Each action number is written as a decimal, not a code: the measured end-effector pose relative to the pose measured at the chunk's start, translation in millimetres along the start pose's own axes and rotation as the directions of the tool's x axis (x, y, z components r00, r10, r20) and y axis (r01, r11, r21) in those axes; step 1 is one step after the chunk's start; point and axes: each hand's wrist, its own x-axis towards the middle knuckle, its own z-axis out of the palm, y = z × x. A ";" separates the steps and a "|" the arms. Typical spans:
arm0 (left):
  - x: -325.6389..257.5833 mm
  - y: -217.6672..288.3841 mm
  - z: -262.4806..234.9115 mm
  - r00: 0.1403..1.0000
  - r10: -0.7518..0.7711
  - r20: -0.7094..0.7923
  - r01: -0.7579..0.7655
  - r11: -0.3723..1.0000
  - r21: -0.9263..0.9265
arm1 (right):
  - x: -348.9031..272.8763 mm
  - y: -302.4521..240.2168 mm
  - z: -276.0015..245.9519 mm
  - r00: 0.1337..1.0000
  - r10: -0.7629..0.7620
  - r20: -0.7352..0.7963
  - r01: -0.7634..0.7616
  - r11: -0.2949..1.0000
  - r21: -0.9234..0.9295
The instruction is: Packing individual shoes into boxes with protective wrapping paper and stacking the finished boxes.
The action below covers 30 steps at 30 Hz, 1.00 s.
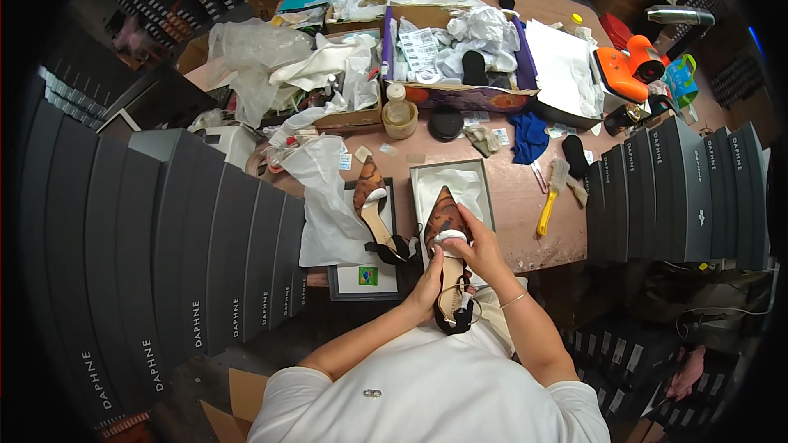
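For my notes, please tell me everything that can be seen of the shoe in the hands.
The shoe has a pointed, mottled brown-and-black toe part that looks like fabric, white stuffing at its opening, a pale insole and a black heel part with a strap. It is held insole up, toe forward, its front seen against the open box. The left hand grips its left side; the right hand holds the toe part, thumb at the stuffing. Its underside is hidden.

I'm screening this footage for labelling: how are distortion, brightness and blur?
Head view: stacked grey boxes at left look bowed, corners go black; head view: the white sheet looks bright, nearly washed out; head view: the held shoe shows no obvious motion blur.
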 end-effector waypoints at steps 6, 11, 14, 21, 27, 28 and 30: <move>-4.4 79.9 -82.0 0.545 0.816 0.191 -0.294 -0.027 0.956 | 36.4 64.2 0.0 0.988 0.077 -0.135 -0.099 0.981 -0.170; 7.2 107.1 -142.3 0.828 0.362 0.428 -0.091 -0.668 0.739 | 32.7 100.4 18.1 0.972 0.176 0.152 -0.087 0.880 -0.467; 22.7 94.3 -172.5 0.879 0.329 0.347 -0.022 -0.697 0.717 | 17.8 68.1 -10.6 0.947 -0.006 0.321 0.212 0.761 -0.613; 18.9 114.5 -136.4 0.871 0.350 0.344 -0.038 -0.652 0.757 | -2.3 83.6 13.9 0.867 -0.203 0.455 0.433 0.760 -0.485; -30.1 173.7 -89.6 0.809 0.475 0.346 -0.460 0.146 0.876 | 0.1 -4.9 -40.5 0.981 -0.183 0.069 0.188 0.980 -0.071; -36.0 174.6 -78.2 0.847 0.441 0.296 -0.457 0.322 0.829 | 1.9 -27.2 -53.5 0.998 -0.014 0.064 0.010 0.999 0.051; -53.4 173.5 -30.1 0.914 0.327 0.241 -0.401 0.636 0.659 | 4.0 -49.9 -61.5 0.995 0.043 0.089 -0.065 0.965 0.255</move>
